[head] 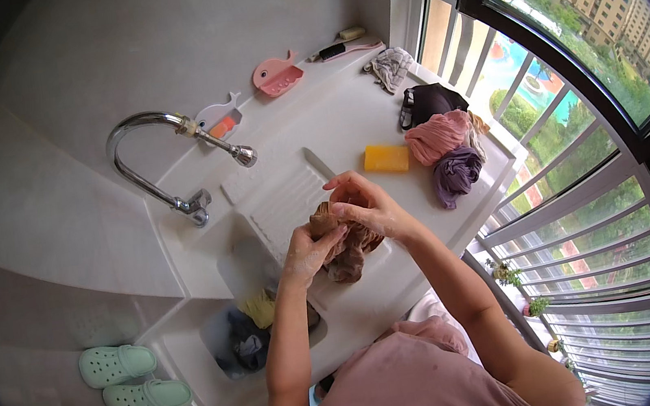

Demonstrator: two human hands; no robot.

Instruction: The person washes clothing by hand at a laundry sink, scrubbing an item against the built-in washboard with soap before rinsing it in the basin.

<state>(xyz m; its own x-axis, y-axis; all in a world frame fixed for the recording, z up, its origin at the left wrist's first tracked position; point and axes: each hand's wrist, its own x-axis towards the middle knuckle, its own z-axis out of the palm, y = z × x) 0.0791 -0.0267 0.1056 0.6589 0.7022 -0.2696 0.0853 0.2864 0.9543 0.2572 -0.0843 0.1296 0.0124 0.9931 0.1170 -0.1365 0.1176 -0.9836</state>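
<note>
A wet brown garment (346, 263) is bunched up over the ribbed washboard (278, 200) moulded into the white laundry sink. My left hand (305, 253) pinches its near-left part between thumb and fingers. On the other side, my right hand (369, 202) grips the upper part, thumb pressed against the cloth and index finger raised. Suds cling to both hands. Beyond my right hand lies a yellow bar of laundry soap (386, 158). The basin (220, 340), left of my left forearm, holds water with dark clothes (247, 339) and a yellow cloth (260, 309), partly hidden by that arm.
A chrome faucet (143, 180) arches over the left side. Wrung clothes, pink (438, 135), purple (457, 174) and black (434, 103), lie along the right edge. Whale-shaped soap dishes, pink (279, 78) and white (221, 118), line the back. Green clogs (133, 385) rest at lower left.
</note>
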